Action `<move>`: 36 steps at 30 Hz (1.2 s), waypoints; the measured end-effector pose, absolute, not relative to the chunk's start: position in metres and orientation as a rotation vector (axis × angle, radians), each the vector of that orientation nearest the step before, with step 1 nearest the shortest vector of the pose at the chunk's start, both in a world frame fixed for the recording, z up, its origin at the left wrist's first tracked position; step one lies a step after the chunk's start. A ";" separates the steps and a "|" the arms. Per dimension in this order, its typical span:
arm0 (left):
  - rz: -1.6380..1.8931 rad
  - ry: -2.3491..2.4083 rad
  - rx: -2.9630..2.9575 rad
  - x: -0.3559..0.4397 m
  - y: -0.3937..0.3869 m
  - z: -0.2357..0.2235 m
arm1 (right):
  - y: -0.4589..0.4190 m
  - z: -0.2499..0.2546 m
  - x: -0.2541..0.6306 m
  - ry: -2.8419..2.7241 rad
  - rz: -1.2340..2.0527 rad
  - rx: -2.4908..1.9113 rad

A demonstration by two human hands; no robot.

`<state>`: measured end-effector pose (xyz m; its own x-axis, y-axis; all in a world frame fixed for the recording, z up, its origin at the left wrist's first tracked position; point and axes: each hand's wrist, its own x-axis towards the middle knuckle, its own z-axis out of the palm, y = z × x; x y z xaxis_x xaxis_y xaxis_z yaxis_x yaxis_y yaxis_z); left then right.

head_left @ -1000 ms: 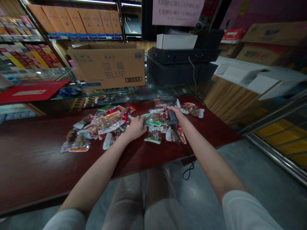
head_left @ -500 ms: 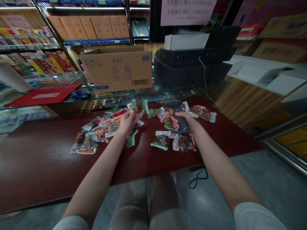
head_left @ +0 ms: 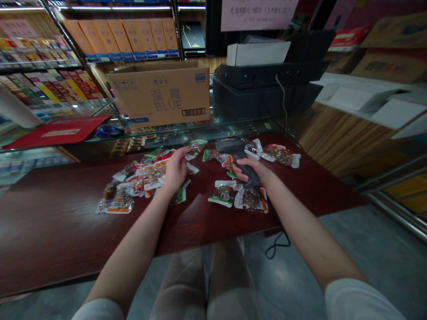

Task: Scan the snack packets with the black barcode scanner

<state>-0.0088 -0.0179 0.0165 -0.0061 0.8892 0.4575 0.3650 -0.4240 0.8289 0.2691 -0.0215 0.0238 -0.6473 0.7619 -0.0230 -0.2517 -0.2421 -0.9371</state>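
Observation:
My right hand (head_left: 254, 170) is wrapped round the grip of a dark handheld barcode scanner (head_left: 248, 172), its head pointing left above several snack packets. My left hand (head_left: 176, 169) hovers over the right side of a heap of clear snack packets (head_left: 150, 178), fingers loosely bent and apart, with nothing visibly gripped. Just beyond its fingertips lies a green-edged packet (head_left: 197, 149). Below the scanner lie a green-edged packet (head_left: 223, 194) and an orange-edged packet (head_left: 251, 200). Another packet (head_left: 282, 156) rests right of the scanner. The left fingertips' contact with the packets is partly hidden.
The packets lie on a dark red wooden table (head_left: 66, 222). Behind it, a glass counter carries an open cardboard box (head_left: 160, 100), a red folder (head_left: 60, 132), a mouse (head_left: 109, 131) and a black machine (head_left: 267, 95). A black cable (head_left: 278, 246) hangs below the table's front edge.
My left hand has turned palm-down and its fingers have bent; the green-edged packet by them now lies flatter on the table. The scanner in my right hand has shifted slightly left.

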 end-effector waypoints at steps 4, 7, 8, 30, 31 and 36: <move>1.404 1.320 2.203 -0.013 -0.022 0.016 | -0.023 0.024 0.269 -1.330 1.953 -0.645; 1.403 1.315 2.282 -0.016 -0.022 0.015 | -0.025 0.025 0.267 -1.336 1.946 -0.652; 1.395 1.329 2.291 -0.016 -0.022 0.015 | -0.026 0.025 0.266 -1.338 1.947 -0.654; 1.236 1.078 2.737 -0.025 -0.014 0.007 | -0.026 0.022 0.266 -1.360 1.943 -0.588; 1.212 1.084 2.740 -0.024 -0.015 0.008 | -0.026 0.022 0.266 -1.363 1.941 -0.592; 1.142 1.182 2.718 -0.023 -0.020 0.013 | -0.025 0.021 0.264 -1.389 1.929 -0.633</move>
<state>-0.0225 -0.0198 0.0126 0.4649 0.6243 0.6278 0.6490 -0.7226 0.2381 0.2642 -0.0251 0.0213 -0.6586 0.7525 -0.0028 -0.2360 -0.2101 -0.9488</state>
